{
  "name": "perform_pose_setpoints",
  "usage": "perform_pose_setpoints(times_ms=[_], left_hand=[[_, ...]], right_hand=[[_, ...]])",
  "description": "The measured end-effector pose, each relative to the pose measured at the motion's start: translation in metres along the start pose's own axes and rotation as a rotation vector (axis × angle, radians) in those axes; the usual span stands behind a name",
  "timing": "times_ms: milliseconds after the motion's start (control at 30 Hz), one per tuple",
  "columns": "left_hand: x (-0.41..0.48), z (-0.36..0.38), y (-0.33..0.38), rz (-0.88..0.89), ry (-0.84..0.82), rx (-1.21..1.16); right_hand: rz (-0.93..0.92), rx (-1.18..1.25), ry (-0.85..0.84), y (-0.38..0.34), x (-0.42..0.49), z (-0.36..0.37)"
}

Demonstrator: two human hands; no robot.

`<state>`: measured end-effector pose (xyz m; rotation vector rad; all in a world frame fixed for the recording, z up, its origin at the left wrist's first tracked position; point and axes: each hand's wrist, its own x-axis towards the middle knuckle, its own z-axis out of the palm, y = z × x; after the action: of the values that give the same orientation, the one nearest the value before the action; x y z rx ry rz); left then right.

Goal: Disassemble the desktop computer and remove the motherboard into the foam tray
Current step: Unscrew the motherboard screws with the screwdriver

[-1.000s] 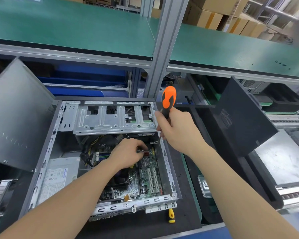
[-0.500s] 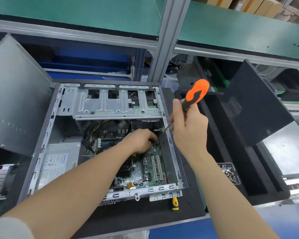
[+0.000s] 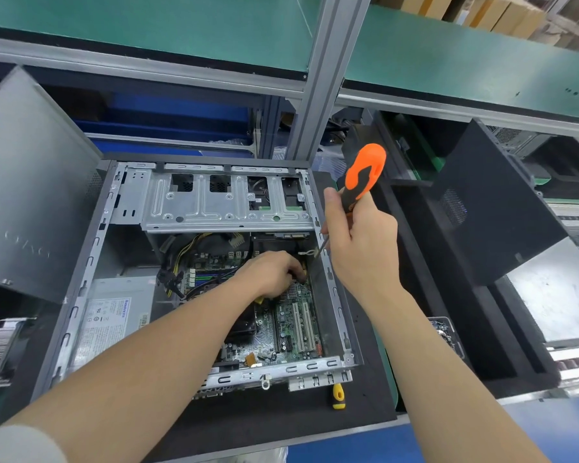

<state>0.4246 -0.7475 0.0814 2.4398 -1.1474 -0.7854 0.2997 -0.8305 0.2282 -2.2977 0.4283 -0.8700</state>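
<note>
Swinging back from its rightward lean, the orange-handled screwdriver [image 3: 365, 173] now stands nearer upright in the right hand [image 3: 365, 252], which grips its handle, the shaft angled down toward a white cable clip [image 3: 306, 252] at the right wall of the open computer case [image 3: 91, 259]; the left hand [image 3: 271, 274] stays low inside it, fingers curled onto the upper right of the motherboard [image 3: 293, 325], though whether they pinch a plug I cannot tell. The board lies seated in the case, not yet lifted, and the black foam tray [image 3: 425, 262] waits just to the right. To my eye the job in hand is freeing a lead or fixing at that corner: pull by the plug body, not the wires, keep the blade off the board, and seat the tip squarely before turning. Writing is scarce: the power supply label [image 3: 109, 324] carries print too small to read, and faint raised letters on the leaning side panel [image 3: 30, 202] stay illegible
</note>
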Motion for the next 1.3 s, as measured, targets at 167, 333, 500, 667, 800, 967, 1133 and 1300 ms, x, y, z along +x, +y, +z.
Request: perform_pose_setpoints(times_ms=[167, 333, 500, 667, 800, 967, 1133, 1300], left_hand=[[0.0001, 0.0008, -0.0008, 0.0, 0.005, -0.006], [0.0002, 0.0007, -0.0006, 0.001, -0.002, -0.005], [0.0007, 0.0006, -0.0011, 0.002, -0.002, -0.005], [-0.0001, 0.0004, -0.0006, -0.002, -0.002, 0.0], [-0.0002, 0.0002, 0.0003, -0.018, -0.017, -0.005], [0.0002, -0.0002, 0.0011, -0.03, -0.024, -0.013], [0.0008, 0.0, -0.0002, -0.016, -0.019, 0.003], [0.0018, -0.0001, 0.0006, -0.007, -0.02, 0.026]], right_hand=[[0.0, -0.017, -0.028, 0.0008, -0.0006, 0.0014], [0.013, -0.009, -0.037, 0.0004, -0.0023, 0.0008], [0.027, -0.008, -0.04, -0.0007, -0.0015, 0.0], [0.027, 0.005, -0.028, -0.0019, -0.0014, -0.0007], [0.032, 0.005, -0.032, -0.0025, -0.0016, -0.0005], [0.02, -0.004, -0.026, -0.0028, -0.0024, -0.0007], [0.022, -0.005, -0.021, -0.0037, -0.0023, -0.0013], [0.03, -0.01, -0.036, -0.0049, -0.0027, -0.0027]])
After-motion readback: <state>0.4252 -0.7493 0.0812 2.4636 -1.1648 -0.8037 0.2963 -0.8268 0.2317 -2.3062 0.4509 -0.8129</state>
